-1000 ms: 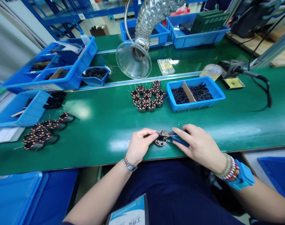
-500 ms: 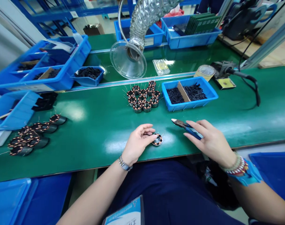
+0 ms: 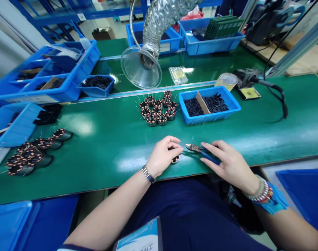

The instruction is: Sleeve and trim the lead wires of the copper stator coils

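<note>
My left hand (image 3: 166, 153) is closed in a pinch at a copper-wound motor stator (image 3: 175, 159) near the table's front edge. The fingers cover much of the stator's top, and any thin wire end between the fingertips is too small to make out. To the right, my right hand (image 3: 231, 164) holds diagonal cutters (image 3: 194, 147) by their blue handles. Their jaws point left, close to my left fingertips. Tiny bright bits lie on the green table beyond the jaws. Behind my left hand stands a cluster of wound stators (image 3: 157, 111) with thin wires sticking out.
More stators (image 3: 30, 153) lie at the left. A divided blue bin (image 3: 210, 120) with black sleeves stands beyond the cutters. A fume-extraction hood (image 3: 142, 68) hangs over the table's back. At the right are a tape roll (image 3: 226, 81) and a soldering iron stand (image 3: 246, 77).
My left hand has moved right and closed over the stator, covering more of it. The cutters in my right hand have come left, nearer to those fingers. The whole view has shifted slightly.
</note>
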A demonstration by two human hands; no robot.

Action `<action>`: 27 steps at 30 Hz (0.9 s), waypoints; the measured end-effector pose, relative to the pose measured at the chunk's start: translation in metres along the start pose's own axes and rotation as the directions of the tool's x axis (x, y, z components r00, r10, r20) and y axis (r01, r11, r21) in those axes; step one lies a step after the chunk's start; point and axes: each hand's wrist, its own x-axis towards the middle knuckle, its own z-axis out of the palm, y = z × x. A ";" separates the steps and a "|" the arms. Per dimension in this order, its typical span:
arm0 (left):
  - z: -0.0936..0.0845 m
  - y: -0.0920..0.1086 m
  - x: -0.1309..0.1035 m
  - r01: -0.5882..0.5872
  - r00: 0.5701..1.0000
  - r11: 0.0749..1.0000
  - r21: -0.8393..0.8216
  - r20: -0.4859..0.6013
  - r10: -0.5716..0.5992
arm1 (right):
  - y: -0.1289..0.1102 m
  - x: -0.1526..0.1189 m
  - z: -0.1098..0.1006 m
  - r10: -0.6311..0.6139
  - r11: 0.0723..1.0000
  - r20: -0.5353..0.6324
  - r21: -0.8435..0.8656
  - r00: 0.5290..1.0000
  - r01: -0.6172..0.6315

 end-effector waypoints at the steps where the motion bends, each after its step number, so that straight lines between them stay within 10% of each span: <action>1: 0.000 -0.001 0.000 -0.002 1.000 1.000 -0.009 -0.005 0.002 | -0.001 0.000 0.001 -0.011 1.000 0.003 0.001 1.000 0.011; 27: 0.001 -0.004 -0.001 -0.017 0.999 0.998 -0.053 -0.036 0.015 | -0.001 0.009 -0.004 -0.063 0.998 0.065 -0.001 0.996 0.064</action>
